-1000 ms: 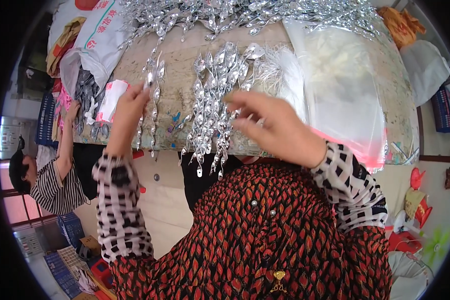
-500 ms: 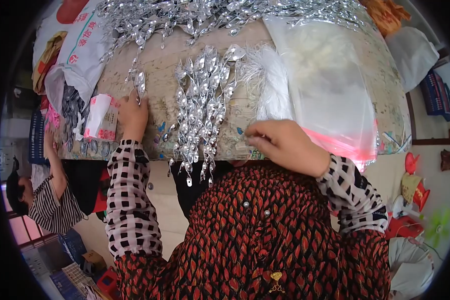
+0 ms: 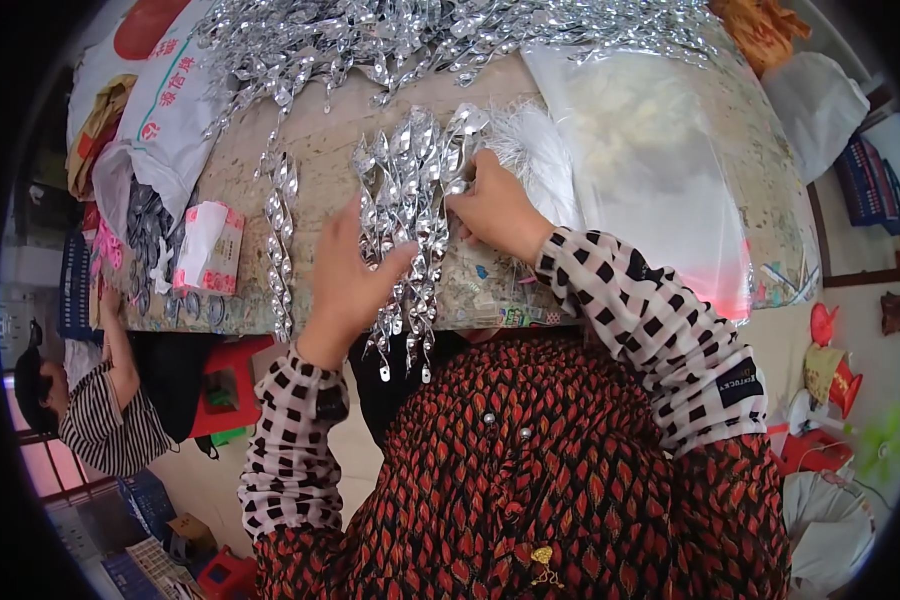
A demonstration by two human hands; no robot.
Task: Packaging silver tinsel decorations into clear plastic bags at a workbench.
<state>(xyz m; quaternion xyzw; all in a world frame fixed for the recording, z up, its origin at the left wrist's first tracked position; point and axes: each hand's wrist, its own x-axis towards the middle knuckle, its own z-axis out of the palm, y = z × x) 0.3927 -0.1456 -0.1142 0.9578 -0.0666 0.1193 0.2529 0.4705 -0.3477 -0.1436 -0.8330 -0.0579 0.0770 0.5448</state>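
A bunch of shiny silver twisted strips (image 3: 410, 180) lies on the worn table, its lower ends hanging past the near edge. My left hand (image 3: 348, 285) is over the left side of the bunch, thumb and fingers spread, slightly blurred. At the bunch's right side, my right hand (image 3: 505, 210) pinches the edge of a silver strip between thumb and fingers; the exact grip is partly hidden. A separate silver twisted strip (image 3: 281, 250) lies to the left of my left hand. Beside my right hand is a bundle of white strings (image 3: 545, 165).
More silver strips (image 3: 390, 40) are heaped along the far side. Clear plastic bags (image 3: 660, 190) lie on the right. A pink-and-white box (image 3: 210, 248) and a white sack (image 3: 165, 110) are on the left. Another person (image 3: 110, 410) sits at the far left.
My left hand has left the separate strip, which now lies by itself, and has moved right to the bunch. My right hand has moved up and left from the near edge to the bunch.
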